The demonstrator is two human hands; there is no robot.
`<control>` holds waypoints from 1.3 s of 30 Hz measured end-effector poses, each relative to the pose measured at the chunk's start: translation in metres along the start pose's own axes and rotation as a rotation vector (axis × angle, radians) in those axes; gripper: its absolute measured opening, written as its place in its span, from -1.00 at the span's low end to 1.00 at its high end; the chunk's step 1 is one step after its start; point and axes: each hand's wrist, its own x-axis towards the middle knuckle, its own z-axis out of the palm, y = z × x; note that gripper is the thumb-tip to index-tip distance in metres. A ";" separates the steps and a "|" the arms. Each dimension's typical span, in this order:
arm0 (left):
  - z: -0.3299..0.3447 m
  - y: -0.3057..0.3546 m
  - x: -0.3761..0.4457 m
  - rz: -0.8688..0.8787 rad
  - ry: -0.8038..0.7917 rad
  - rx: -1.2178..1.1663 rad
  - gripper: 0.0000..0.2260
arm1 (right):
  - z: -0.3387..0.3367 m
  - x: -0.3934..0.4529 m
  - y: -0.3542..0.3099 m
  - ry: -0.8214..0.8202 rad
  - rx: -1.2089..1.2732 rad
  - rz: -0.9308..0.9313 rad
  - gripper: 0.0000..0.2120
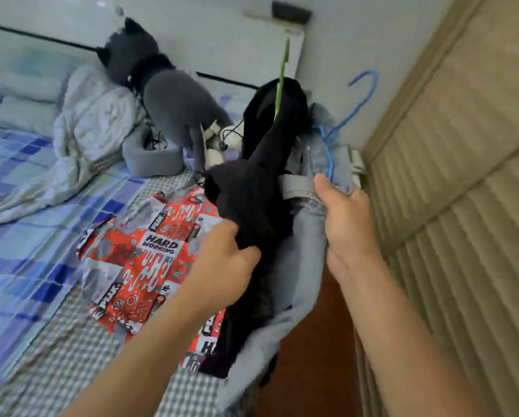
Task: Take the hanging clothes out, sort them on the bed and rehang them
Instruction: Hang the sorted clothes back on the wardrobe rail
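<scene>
our left hand [228,254] has its fingers curled into a black garment [252,212], and our right hand [347,224] grips the waistband of pale blue jeans [305,254] on a blue hanger [354,106]. both hang at the bed's [26,206] edge, over a red printed shirt [144,251] lying flat. a green hanger [282,79] sticks up from the black garment.

The bed [26,212] carries a printed red shirt [138,257], a crumpled blanket [83,130] and a grey plush cat [168,109].
</scene>
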 end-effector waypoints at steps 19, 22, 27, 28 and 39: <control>0.128 0.284 -0.254 0.321 -1.585 -0.113 -0.67 | -0.306 -0.371 -0.195 0.228 -0.577 -0.163 -0.76; 0.162 0.280 -0.304 0.272 -1.117 -0.354 -0.79 | -0.335 -0.432 -0.181 0.235 -0.513 -0.104 -0.67; 0.215 0.290 -0.435 0.479 -1.010 -0.242 -0.90 | -0.379 -0.543 -0.187 0.339 -0.614 -0.019 -0.68; 0.221 0.295 -0.459 0.495 -0.998 -0.263 -0.92 | -0.386 -0.566 -0.193 0.360 -0.639 -0.015 -0.73; 0.234 0.406 -0.635 0.169 -1.459 -0.808 -0.87 | -0.408 -0.756 -0.301 0.637 -0.762 -0.109 -0.78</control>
